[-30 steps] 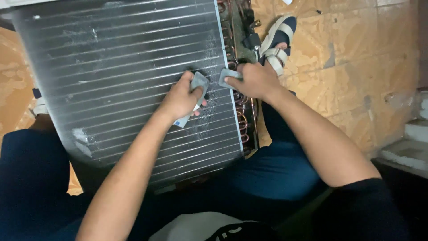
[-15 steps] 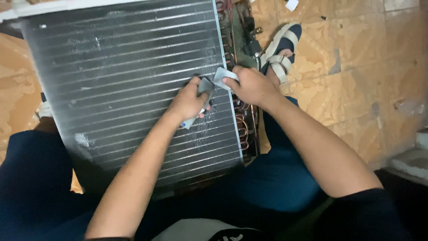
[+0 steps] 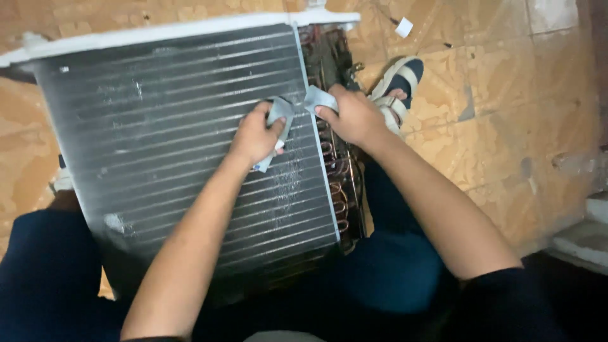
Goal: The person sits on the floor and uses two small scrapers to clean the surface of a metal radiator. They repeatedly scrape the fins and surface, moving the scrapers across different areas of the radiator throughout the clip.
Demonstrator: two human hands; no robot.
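Both hands slightly higher up finned coil, each gripping grey tool.

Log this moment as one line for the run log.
left hand: holds grey pad on finned coil | right hand: grips grey pad piece at coil edge | copper tube bends beside | sandalled foot on tiled floor

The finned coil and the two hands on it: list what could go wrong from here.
1. The left hand presses a grey tool on the finned coil; a slip could bend the thin fins, and bare skin might get cut on them.
2. The right hand grips a grey pad at the coil's edge, close to the copper tube bends; it could scrape against them.
3. The sandalled foot lies beside the propped coil, which might tip onto it.
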